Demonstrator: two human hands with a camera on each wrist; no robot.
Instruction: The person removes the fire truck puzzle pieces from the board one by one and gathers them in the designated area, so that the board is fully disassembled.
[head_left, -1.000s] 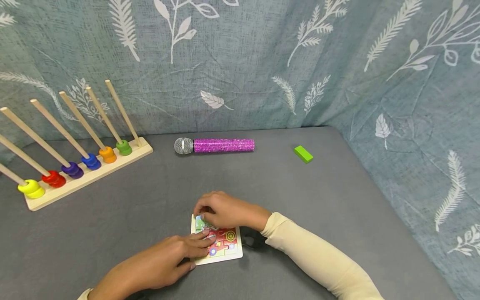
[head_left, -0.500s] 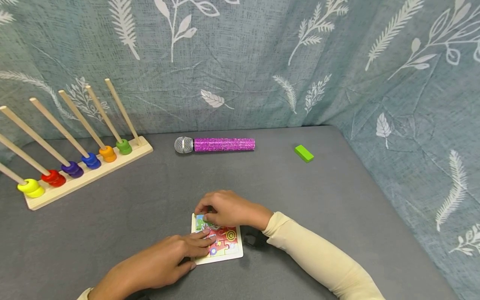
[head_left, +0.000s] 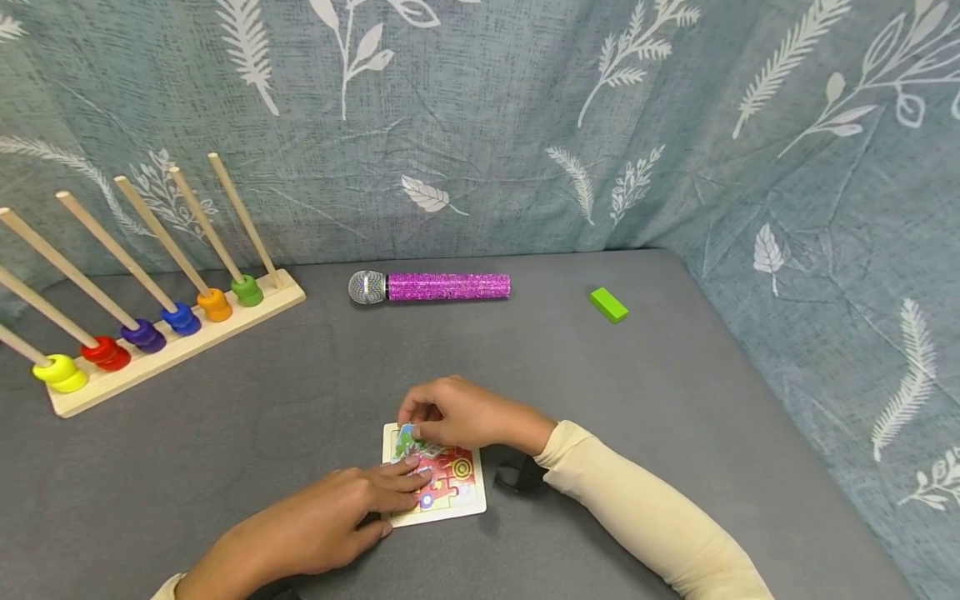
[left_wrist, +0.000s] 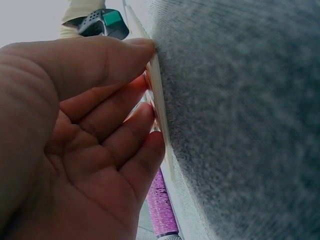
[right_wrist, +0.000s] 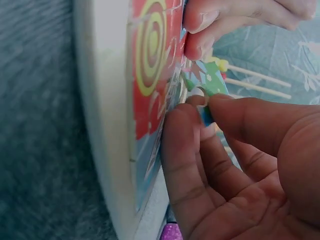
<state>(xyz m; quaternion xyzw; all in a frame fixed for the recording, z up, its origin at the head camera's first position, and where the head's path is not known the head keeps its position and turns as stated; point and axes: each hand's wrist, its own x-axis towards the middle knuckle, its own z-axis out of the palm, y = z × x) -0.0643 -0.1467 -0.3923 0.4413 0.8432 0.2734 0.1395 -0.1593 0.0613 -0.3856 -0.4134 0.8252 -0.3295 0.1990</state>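
A small jigsaw puzzle in a pale wooden tray (head_left: 442,516) lies on the table in front of the person, its picture mostly red with a yellow ringed circle. The right hand (head_left: 461,414) pinches a green and blue puzzle piece (right_wrist: 216,79) between thumb and fingers. This piece (head_left: 406,439) tilts up from the tray's far left corner. The left hand (head_left: 341,517) rests its extended fingers on the puzzle's left side, covering part of the picture. In the left wrist view its thumb (left_wrist: 137,52) touches the tray's edge.
A glittery purple microphone (head_left: 448,287) lies near the back of the table. A small green block (head_left: 608,305) lies to the right. At the left stands a wooden rack (head_left: 180,350) with tall pegs and coloured rings. A leaf-patterned curtain (head_left: 495,167) hangs behind.
The right hand has moved slightly right and away from the person, and the pinched puzzle piece now tilts up from the tray. The left hand has stayed in place.
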